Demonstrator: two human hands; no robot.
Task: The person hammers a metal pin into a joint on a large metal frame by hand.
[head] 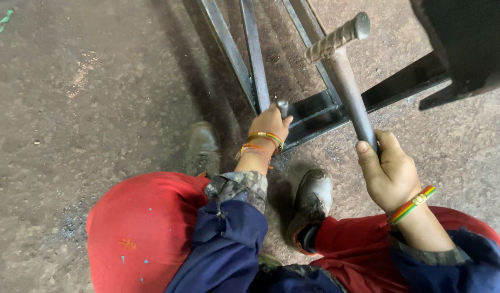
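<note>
Two hands are busy at a dark steel frame (320,111) lying on rough, speckled concrete floor (98,97). The left hand (270,123) is curled tight around a short grey metal punch or chisel (283,107), of which only the top end shows above the fingers; its tip seems to sit where the slanted bars meet the cross-member, though the contact point is hidden by the hand. The right hand (390,171) is clenched around the shaft of a hammer (345,70), thumb laid along the handle, the tool raised well above the frame.

Judging by the pose, the striking is in hand, not finished: the hammer is lifted, the punch set in place, and the joint shows no clear mark that I can read. What has been knocked off or driven in so far cannot be told.

The hammer looks home-made: a smooth, rust-brown round tube for a handle and a ribbed length of reinforcing bar for a head, its end cut flat. The frame is flat bar and angle, painted or scaled black, with hard straight edges. Both wrists carry striped woven bands. Red trousers (144,228), navy sleeves (223,244) and scuffed, dusty shoes (313,198) fill the lower view, the cloth soft and paint-flecked
</note>
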